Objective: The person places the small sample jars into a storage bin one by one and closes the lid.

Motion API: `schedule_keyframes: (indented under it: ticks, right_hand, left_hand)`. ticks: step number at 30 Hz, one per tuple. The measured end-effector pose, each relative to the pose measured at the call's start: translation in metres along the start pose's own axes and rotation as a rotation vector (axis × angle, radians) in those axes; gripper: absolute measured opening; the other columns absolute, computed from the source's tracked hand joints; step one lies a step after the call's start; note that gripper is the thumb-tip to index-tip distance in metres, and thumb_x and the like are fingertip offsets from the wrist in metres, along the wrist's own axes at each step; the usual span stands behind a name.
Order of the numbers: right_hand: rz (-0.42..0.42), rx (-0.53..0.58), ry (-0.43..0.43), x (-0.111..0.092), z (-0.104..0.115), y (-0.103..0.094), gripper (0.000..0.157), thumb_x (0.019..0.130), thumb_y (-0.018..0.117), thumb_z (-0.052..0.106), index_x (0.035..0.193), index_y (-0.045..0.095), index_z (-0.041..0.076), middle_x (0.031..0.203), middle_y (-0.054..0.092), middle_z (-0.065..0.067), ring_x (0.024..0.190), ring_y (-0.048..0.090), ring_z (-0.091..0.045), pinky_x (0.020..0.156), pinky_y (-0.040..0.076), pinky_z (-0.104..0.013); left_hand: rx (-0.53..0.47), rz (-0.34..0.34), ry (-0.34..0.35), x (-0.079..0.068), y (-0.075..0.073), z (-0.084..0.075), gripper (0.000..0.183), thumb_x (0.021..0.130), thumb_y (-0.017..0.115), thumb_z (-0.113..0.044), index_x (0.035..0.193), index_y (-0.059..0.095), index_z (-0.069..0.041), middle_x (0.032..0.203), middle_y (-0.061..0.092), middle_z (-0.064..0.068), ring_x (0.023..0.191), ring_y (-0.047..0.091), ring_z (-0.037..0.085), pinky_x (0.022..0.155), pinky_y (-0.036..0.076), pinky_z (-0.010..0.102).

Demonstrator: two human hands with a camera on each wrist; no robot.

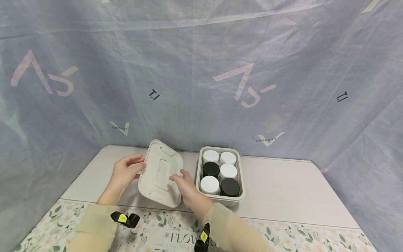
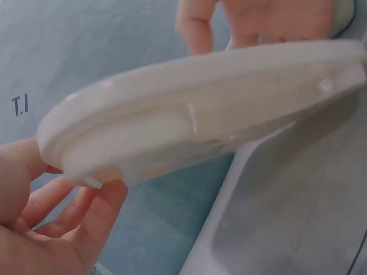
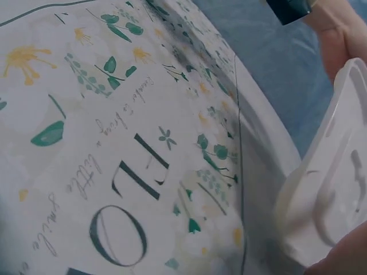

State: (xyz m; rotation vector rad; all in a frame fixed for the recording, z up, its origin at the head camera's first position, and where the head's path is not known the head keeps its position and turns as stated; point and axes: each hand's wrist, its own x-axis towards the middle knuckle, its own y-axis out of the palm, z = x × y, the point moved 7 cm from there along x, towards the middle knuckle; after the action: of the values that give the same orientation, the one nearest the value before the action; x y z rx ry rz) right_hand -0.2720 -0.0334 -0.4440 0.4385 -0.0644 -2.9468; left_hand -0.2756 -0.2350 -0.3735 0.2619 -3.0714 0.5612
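A cream plastic lid (image 1: 154, 171) is held up at a tilt over the table, its recessed face toward the head camera. My left hand (image 1: 124, 171) pinches its left edge, thumb on the near face and fingers behind; the left wrist view shows these fingers (image 2: 97, 212) curled under the rim. On the opposite side my right hand (image 1: 189, 190) grips the edge, with the thumb lying over the recessed face. Just right of that hand stands a cream box (image 1: 241, 175) without a cover. Inside it are several jars, some with white lids (image 1: 210, 184) and some with black lids (image 1: 230, 187).
The table's back part is a plain pale surface (image 1: 283, 189); a floral printed cloth (image 1: 302, 232) with lettering covers the front. A grey-blue fabric curtain (image 1: 189, 70) hangs behind the table and along both sides. Black wrist cameras (image 1: 126, 219) are strapped over the cream sleeves (image 1: 94, 227).
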Motion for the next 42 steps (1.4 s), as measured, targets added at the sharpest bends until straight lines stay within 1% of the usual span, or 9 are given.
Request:
schedule_keyframes:
  ticks: [8,12,16,21,28,31,35,38,42]
  right_hand:
    - [0.089,-0.127,-0.159,-0.005,0.026,0.010,0.049,0.089,0.058,0.032,0.134,0.052,0.016,0.143,0.045,-0.010,0.134,0.037,-0.034,0.109,0.031,-0.055]
    - [0.166,-0.078,-0.219,-0.011,0.041,0.016,0.047,0.093,0.054,0.033,0.135,0.051,0.014,0.145,0.043,-0.008,0.133,0.041,-0.029,0.107,0.037,-0.051]
    - [0.198,-0.026,-0.213,-0.014,0.046,0.018,0.046,0.095,0.052,0.034,0.135,0.052,0.011,0.144,0.043,-0.011,0.133,0.041,-0.029,0.105,0.040,-0.050]
    - [0.152,0.005,-0.219,-0.018,0.051,0.014,0.043,0.095,0.053,0.034,0.131,0.055,0.010,0.140,0.048,-0.013,0.132,0.042,-0.031,0.099,0.046,-0.049]
    - [0.047,-0.047,-0.227,-0.023,0.063,0.005,0.049,0.091,0.059,0.041,0.124,0.058,0.005,0.130,0.054,-0.014,0.120,0.052,-0.028,0.086,0.054,-0.043]
    - [0.005,-0.075,-0.208,-0.023,0.066,-0.002,0.050,0.089,0.062,0.041,0.122,0.058,0.003,0.125,0.055,-0.013,0.111,0.056,-0.026,0.080,0.055,-0.041]
    - [-0.029,-0.095,-0.202,-0.023,0.069,-0.012,0.041,0.088,0.065,0.035,0.112,0.060,0.002,0.113,0.058,-0.011,0.097,0.058,-0.020,0.072,0.056,-0.036]
    - [-0.069,-0.105,-0.219,-0.023,0.072,-0.019,0.031,0.086,0.066,0.029,0.101,0.061,0.002,0.101,0.057,-0.008,0.086,0.056,-0.016,0.065,0.055,-0.031]
    - [-0.133,-0.142,-0.249,-0.023,0.074,-0.029,0.023,0.086,0.064,0.025,0.094,0.063,0.003,0.090,0.056,-0.005,0.071,0.051,-0.013,0.056,0.051,-0.026]
  left_hand:
    - [-0.034,0.016,-0.017,-0.004,0.011,-0.010,0.045,0.091,0.062,-0.019,0.131,0.053,-0.001,0.130,0.056,0.021,0.080,0.057,-0.011,0.071,0.051,0.015]
    - [-0.048,0.048,0.001,-0.007,0.019,-0.014,0.044,0.090,0.062,-0.020,0.130,0.055,-0.002,0.126,0.059,0.020,0.083,0.058,-0.010,0.073,0.050,0.015]
    - [-0.089,0.096,0.018,-0.011,0.029,-0.018,0.048,0.089,0.065,-0.021,0.131,0.054,-0.001,0.127,0.059,0.020,0.087,0.059,-0.008,0.075,0.050,0.015]
    - [-0.154,0.129,0.014,-0.014,0.041,-0.019,0.050,0.089,0.066,-0.027,0.131,0.053,-0.003,0.126,0.060,0.018,0.090,0.060,-0.005,0.079,0.052,0.019]
    - [-0.274,0.143,-0.025,-0.015,0.060,-0.017,0.050,0.093,0.058,-0.039,0.129,0.055,-0.006,0.120,0.061,0.006,0.095,0.062,0.004,0.082,0.055,0.026]
    - [-0.331,0.167,-0.030,-0.017,0.070,-0.018,0.048,0.095,0.054,-0.037,0.130,0.053,-0.004,0.121,0.059,0.005,0.096,0.062,0.005,0.083,0.055,0.026]
    - [-0.412,0.200,-0.023,-0.019,0.082,-0.017,0.045,0.097,0.053,-0.030,0.131,0.051,0.000,0.122,0.059,0.007,0.096,0.064,0.007,0.084,0.055,0.027]
    - [-0.422,0.212,-0.025,-0.018,0.091,-0.015,0.044,0.097,0.053,-0.029,0.131,0.052,-0.001,0.124,0.059,0.008,0.099,0.064,0.011,0.084,0.055,0.029]
    - [-0.353,0.215,-0.044,-0.013,0.100,-0.002,0.045,0.098,0.051,-0.030,0.133,0.050,-0.002,0.134,0.053,0.015,0.116,0.057,0.027,0.094,0.051,0.037]
